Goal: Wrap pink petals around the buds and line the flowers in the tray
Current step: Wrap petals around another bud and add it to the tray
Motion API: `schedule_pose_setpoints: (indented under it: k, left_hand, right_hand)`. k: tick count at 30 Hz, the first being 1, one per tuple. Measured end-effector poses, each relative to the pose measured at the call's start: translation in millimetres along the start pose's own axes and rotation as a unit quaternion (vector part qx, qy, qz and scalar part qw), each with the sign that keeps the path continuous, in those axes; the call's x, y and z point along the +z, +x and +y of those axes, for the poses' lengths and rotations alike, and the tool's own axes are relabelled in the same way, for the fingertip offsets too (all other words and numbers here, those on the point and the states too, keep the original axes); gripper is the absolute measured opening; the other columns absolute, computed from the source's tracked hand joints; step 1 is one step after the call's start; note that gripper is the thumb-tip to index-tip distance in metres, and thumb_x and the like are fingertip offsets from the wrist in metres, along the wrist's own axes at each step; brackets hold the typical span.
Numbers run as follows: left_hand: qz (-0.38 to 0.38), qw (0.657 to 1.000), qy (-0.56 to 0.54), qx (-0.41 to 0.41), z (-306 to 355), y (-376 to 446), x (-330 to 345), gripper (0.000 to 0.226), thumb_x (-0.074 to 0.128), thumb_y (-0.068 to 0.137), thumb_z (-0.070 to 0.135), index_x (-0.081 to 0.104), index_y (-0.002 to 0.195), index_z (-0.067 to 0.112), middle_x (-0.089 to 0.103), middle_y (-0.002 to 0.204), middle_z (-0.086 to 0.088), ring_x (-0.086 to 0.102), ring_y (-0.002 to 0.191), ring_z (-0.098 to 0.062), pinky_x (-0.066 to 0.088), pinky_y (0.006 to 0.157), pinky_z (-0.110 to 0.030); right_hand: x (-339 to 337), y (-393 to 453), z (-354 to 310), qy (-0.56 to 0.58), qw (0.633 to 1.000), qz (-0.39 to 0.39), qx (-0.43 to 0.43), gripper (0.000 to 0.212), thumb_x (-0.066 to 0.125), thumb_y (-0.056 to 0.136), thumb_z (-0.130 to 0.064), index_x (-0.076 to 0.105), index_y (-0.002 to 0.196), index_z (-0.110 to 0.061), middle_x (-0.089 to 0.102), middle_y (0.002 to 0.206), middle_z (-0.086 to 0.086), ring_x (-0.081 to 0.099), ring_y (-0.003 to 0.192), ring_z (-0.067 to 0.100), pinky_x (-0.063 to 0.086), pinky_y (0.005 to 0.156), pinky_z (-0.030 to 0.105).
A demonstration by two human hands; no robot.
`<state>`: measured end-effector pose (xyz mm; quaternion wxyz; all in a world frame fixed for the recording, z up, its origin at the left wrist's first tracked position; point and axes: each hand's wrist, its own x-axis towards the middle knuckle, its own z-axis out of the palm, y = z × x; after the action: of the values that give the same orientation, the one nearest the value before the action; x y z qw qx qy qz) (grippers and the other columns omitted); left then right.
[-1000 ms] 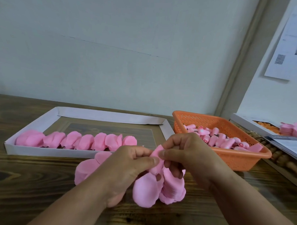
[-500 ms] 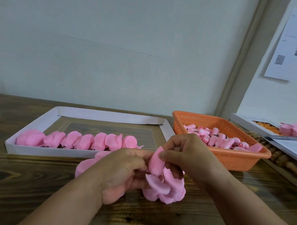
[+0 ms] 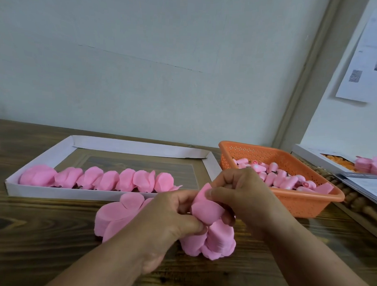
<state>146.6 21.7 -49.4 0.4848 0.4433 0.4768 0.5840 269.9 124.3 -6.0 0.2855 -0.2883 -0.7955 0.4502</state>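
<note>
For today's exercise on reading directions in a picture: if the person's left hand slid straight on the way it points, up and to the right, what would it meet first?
Almost at once the right hand, which faces the left hand across the pink petal both pinch. Beyond that lies the orange basket, though depth is hard to judge.

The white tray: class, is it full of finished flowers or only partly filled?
Partly filled. The white tray holds one row of pink flowers along its near edge; the floor behind that row is bare.
</note>
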Motion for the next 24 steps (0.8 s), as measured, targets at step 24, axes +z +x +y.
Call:
schedule_pose_setpoints:
  k: [24]
  left_hand:
    - [0.041, 0.998, -0.053, 0.009, -3.9, 4.5, 0.7, 0.027, 0.070, 0.066, 0.018, 0.077, 0.089, 0.006, 0.075, 0.091, -0.014, 0.070, 0.077, -0.019, 0.056, 0.062, -0.021]
  right_hand:
    - [-5.2, -0.2, -4.5, 0.004, 0.999, -0.047, 0.005, 0.012, 0.058, 0.073, 0.007, 0.060, 0.062, 0.000, 0.051, 0.041, 0.007, 0.039, 0.032, 0.015, 0.031, 0.036, 0.018]
